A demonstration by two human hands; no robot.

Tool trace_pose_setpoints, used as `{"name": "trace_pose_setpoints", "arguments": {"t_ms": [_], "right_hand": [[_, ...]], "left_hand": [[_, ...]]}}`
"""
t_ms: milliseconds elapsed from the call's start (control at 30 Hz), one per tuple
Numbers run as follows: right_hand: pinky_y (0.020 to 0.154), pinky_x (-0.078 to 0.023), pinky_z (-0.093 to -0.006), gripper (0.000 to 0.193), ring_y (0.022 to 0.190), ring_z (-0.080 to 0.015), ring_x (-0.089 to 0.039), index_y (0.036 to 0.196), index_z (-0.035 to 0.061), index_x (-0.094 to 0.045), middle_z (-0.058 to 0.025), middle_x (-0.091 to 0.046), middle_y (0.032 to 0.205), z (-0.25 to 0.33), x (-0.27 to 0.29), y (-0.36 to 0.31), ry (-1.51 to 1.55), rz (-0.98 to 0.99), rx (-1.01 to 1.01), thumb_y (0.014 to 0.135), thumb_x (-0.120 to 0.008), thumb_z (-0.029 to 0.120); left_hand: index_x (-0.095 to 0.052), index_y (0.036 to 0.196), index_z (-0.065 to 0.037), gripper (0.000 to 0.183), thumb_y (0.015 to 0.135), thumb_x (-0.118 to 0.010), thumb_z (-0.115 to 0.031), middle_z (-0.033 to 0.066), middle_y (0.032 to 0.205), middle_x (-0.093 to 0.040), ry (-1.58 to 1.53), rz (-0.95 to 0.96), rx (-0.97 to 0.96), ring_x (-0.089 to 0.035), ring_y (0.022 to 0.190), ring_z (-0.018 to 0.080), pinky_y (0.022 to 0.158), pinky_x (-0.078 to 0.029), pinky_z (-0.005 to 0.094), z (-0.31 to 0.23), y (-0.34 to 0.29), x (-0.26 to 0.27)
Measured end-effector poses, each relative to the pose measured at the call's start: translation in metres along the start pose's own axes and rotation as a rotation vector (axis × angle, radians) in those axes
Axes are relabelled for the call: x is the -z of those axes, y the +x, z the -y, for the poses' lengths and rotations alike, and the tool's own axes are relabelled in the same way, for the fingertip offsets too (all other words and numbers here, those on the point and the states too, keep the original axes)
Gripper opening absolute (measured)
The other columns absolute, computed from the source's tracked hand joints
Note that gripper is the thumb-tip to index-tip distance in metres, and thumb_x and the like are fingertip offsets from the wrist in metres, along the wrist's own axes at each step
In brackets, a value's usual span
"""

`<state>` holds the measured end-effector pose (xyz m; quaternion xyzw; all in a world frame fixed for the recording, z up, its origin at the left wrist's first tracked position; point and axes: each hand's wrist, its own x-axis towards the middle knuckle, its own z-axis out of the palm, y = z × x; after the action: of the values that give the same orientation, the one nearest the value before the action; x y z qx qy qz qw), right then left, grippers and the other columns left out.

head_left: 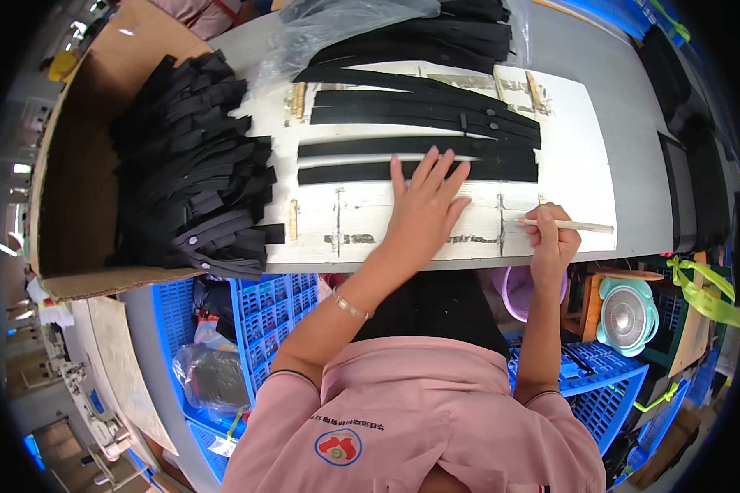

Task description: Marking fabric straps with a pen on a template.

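My left hand lies flat with its fingers spread, the fingertips on the nearest black fabric strip and reaching toward the one behind it. In my right hand a pale wooden pencil is pinched, its tip pointing left just above or on the white board; whether it touches cannot be told. Several more black strips lie across the board, some stacked, with small round buttons or snaps near their right part. Dark marks and small yellowish tape pieces show on the board.
At the left, a cardboard box holds a large heap of black strips spilling over its right side. Clear plastic and more black strips lie at the back. Blue crates, a purple basket and a teal fan stand below the grey table.
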<state>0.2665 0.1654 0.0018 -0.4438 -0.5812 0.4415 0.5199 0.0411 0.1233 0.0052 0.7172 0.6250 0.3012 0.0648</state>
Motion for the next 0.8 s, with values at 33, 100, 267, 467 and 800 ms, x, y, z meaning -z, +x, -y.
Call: {"name": "trace_pose_setpoints", "arguments": {"t_ms": [33,100,267,467,800], "right_hand": [[0.056,-0.037,-0.0207,0.022,0.062,-0.0042,-0.05,0.086,-0.0015,-0.071,-0.0026,-0.066,0.075,-0.001,-0.001,0.001,0.004,-0.024,-0.014,0.1,-0.061,0.012],[0.055,-0.037,-0.0204,0.023,0.061,-0.0041,-0.05,0.087,-0.001,-0.072,-0.0026,-0.066,0.075,-0.001,-0.002,0.001,0.012,-0.018,-0.017,0.101,-0.061,0.014],[0.054,-0.036,-0.0195,0.025,0.06,-0.0031,-0.048,0.088,-0.0006,-0.072,-0.0021,-0.066,0.075,0.0,-0.002,0.001,-0.024,-0.007,-0.06,0.102,-0.061,0.016],[0.053,-0.036,-0.0191,0.023,0.06,-0.0027,-0.049,0.089,-0.0013,-0.073,-0.0018,-0.066,0.076,0.001,0.001,0.003,-0.003,0.025,-0.052,0.102,-0.062,0.014],[0.052,-0.035,-0.021,0.02,0.06,-0.0032,-0.049,0.092,-0.0014,-0.074,-0.0014,-0.065,0.075,-0.002,-0.005,0.004,0.023,0.024,-0.016,0.101,-0.063,0.012]], "left_hand": [[-0.058,0.142,-0.006,0.046,0.101,-0.063,-0.026,0.0176,0.148,-0.053,-0.012,-0.007,-0.002,-0.041,0.145,0.0377,0.118,-0.016,0.0709,0.007,0.011,0.0],[-0.059,0.14,-0.005,0.046,0.1,-0.065,-0.025,0.018,0.148,-0.053,-0.032,-0.022,0.014,-0.041,0.145,0.0387,0.119,-0.016,0.0689,0.015,0.014,0.006],[-0.07,0.129,-0.011,0.035,0.094,-0.072,-0.017,0.0121,0.144,-0.06,0.16,-0.316,0.133,-0.043,0.147,0.0352,0.125,-0.016,0.0574,0.043,-0.028,0.057],[-0.073,0.114,-0.007,0.029,0.086,-0.079,-0.011,0.0108,0.135,-0.063,0.522,-0.635,0.428,-0.051,0.132,0.0332,0.112,-0.034,0.0467,0.09,-0.083,0.13],[-0.073,0.098,-0.007,0.007,0.09,-0.072,-0.006,0.0092,0.118,-0.071,0.354,-0.495,0.185,-0.062,0.113,0.0315,0.104,-0.041,0.0439,0.084,-0.057,0.111]]}}
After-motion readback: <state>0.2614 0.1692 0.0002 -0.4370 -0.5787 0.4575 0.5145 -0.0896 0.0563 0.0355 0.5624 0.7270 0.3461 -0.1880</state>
